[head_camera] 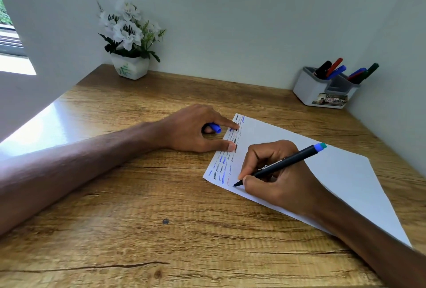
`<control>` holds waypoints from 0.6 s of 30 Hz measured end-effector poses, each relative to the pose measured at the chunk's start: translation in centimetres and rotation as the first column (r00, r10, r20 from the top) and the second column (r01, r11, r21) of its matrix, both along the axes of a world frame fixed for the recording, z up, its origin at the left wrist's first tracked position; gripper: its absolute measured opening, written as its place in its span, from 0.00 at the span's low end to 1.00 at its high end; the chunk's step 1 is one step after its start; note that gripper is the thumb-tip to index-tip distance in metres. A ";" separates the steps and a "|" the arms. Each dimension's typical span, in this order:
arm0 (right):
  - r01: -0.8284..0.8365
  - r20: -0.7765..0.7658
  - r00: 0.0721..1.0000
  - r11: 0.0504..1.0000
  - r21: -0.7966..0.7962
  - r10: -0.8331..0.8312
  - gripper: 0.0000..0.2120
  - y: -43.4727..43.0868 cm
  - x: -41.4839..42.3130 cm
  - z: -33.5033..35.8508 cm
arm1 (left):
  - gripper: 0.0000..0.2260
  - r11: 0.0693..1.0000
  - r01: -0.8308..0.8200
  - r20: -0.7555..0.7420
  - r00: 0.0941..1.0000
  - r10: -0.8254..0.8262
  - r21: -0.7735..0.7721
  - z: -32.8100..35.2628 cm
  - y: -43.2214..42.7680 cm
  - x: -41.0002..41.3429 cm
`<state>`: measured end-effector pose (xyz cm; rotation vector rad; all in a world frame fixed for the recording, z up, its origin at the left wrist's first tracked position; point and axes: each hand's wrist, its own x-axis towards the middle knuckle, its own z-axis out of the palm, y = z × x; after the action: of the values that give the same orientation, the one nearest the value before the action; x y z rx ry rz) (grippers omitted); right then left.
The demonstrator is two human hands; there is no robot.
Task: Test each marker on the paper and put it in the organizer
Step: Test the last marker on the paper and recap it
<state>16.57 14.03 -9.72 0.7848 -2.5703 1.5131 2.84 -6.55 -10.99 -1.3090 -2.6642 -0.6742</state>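
A white paper [327, 172] lies on the wooden desk, its left edge covered with several blue, black and red test scribbles. My right hand [279, 179] grips a black marker [283, 163] with a blue end, its tip touching the paper near the lower left edge. My left hand [196, 129] holds the blue cap [215, 127] under curled fingers while its index finger and thumb press on the paper's left edge. A grey and white organizer [322, 90] stands at the back right with several markers in it.
A white pot of white flowers [129, 40] stands at the back left by the wall. Walls close in the desk [138, 207] at the back and right. A bright window opening lies at the far left.
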 end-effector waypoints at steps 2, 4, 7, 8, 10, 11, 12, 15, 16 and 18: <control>0.001 -0.001 1.000 1.000 -0.004 -0.001 0.04 0.0 0.0 0.0 | 0.29 1.000 -0.002 0.006 1.000 0.002 0.002 0.0 0.0 0.0; 0.008 0.004 1.000 1.000 -0.014 -0.008 0.04 -0.1 -0.1 0.0 | 0.30 1.000 -0.005 0.003 1.000 0.005 0.005 -0.1 -0.1 -0.1; 0.017 -0.007 1.000 1.000 -0.014 -0.017 0.03 -0.1 -0.1 0.0 | 0.30 1.000 -0.002 -0.008 1.000 0.002 0.001 -0.2 0.0 -0.2; 0.021 -0.012 1.000 1.000 -0.012 -0.021 0.03 -0.1 -0.1 0.0 | 0.30 1.000 -0.001 -0.008 1.000 0.001 0.000 -0.2 0.0 -0.3; 0.033 -0.014 0.999 0.999 -0.011 -0.033 0.03 -0.1 -0.2 -0.1 | 0.30 1.000 0.002 -0.010 1.000 -0.002 0.004 -0.3 -0.1 -0.4; 0.036 -0.011 0.999 0.999 -0.011 -0.036 0.03 -0.1 -0.2 -0.1 | 0.30 1.000 0.003 -0.012 1.000 -0.003 0.005 -0.4 -0.1 -0.5; 0.035 -0.009 0.999 0.999 -0.010 -0.036 0.03 0.0 -0.2 -0.1 | 0.30 1.000 0.003 -0.013 1.000 -0.003 0.006 -0.4 -0.1 -0.6; 0.029 -0.008 1.000 0.999 -0.014 -0.030 0.03 0.0 -0.3 -0.1 | 0.31 1.000 0.007 -0.017 1.000 -0.007 0.011 -0.5 -0.2 -0.6; 0.031 -0.008 0.999 0.999 -0.017 -0.031 0.03 0.0 -0.3 -0.1 | 0.31 1.000 0.009 -0.015 1.000 -0.009 0.014 -0.5 -0.2 -0.6; 0.041 -0.019 0.999 0.999 -0.019 -0.042 0.03 0.0 -0.4 -0.2 | 0.30 1.000 0.009 -0.013 1.000 -0.009 0.021 -0.5 -0.2 -0.7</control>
<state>16.16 14.00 -9.94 0.7357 -2.5386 1.5084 2.17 -6.71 -11.46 -1.3162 -2.6353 -0.6903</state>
